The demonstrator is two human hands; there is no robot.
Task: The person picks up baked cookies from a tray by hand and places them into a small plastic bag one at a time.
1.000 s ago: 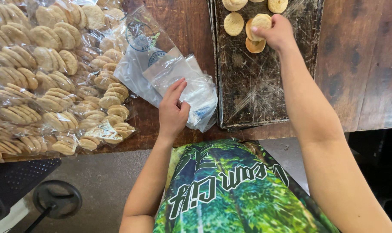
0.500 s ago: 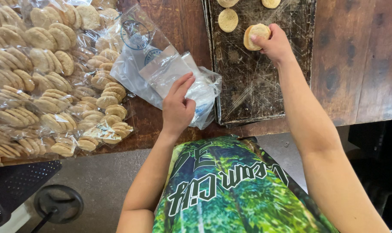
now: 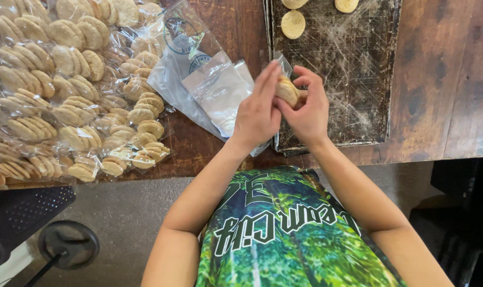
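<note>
My right hand (image 3: 310, 109) grips a small stack of round pale cookies (image 3: 287, 90) above the near left corner of a dark baking tray (image 3: 353, 79). My left hand (image 3: 257, 111) is raised beside it, with straight fingers pressed flat against the stack, so the cookies sit between both hands. A sliver of clear plastic (image 3: 282, 57) shows just above the fingertips. A pile of empty clear plastic bags (image 3: 212, 87) lies on the wooden table just left of my left hand.
Up to three loose cookies (image 3: 293, 24) lie at the tray's far end. Several sealed bags of cookies (image 3: 66, 90) cover the table's left side. The brown tabletop (image 3: 443, 79) runs to the right. A black stand (image 3: 66, 244) sits on the floor.
My right hand has carried cookies from the far end of the tray back toward me. My left hand has lifted off the plastic bags and met the stack.
</note>
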